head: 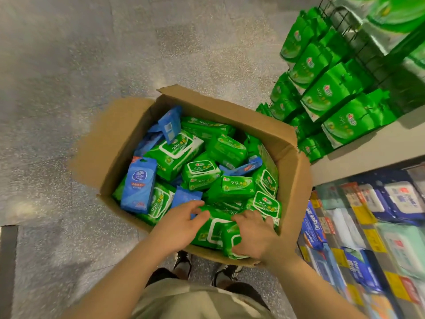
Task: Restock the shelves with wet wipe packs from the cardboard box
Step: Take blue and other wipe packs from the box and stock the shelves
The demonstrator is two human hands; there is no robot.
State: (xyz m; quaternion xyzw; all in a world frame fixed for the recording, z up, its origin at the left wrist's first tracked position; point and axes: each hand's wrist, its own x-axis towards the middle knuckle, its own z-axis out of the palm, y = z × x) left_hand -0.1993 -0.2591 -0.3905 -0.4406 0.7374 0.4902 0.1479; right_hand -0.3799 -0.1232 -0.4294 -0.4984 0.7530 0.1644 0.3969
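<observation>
Left hand [178, 223] fingers spread, right hand [254, 236] curled, grip closed

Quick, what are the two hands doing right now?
Left hand: open, fingers spread on the green wet wipe packs in the cardboard box.
Right hand: curled around a green pack, gripping it.

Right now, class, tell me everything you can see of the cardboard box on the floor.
The cardboard box is plain brown corrugated card, standing upright on the speckled grey floor beside the shelves. Its top is open, with flaps folded outward on the left, far and right sides. It is nearly full of loosely jumbled green packs and some blue packs. The left hand and right hand reach in at its near edge, onto green packs.
</observation>
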